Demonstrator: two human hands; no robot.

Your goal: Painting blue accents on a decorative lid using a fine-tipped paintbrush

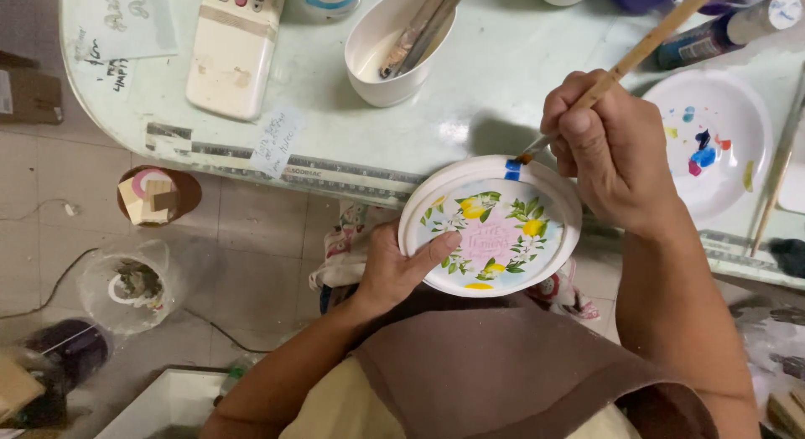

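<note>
My left hand (pixel 397 267) holds a round white plate (pixel 490 229) by its lower left rim, thumb lying on its face. The plate shows a lemon-and-leaf picture around a pink centre, and a blue stroke sits on its upper rim. My right hand (pixel 605 145) grips a wooden paintbrush (pixel 637 53) whose tip touches the rim at the blue stroke. The plate hangs at the edge of a pale table (pixel 486 87), above my lap.
A white palette dish (pixel 713 141) with dabs of paint lies right of my right hand, a paint tube (pixel 725 32) behind it. A white oval bowl (pixel 398 49) holds brushes. A remote-like device (pixel 231 45) lies far left. Containers and cables clutter the tiled floor (pixel 243 246).
</note>
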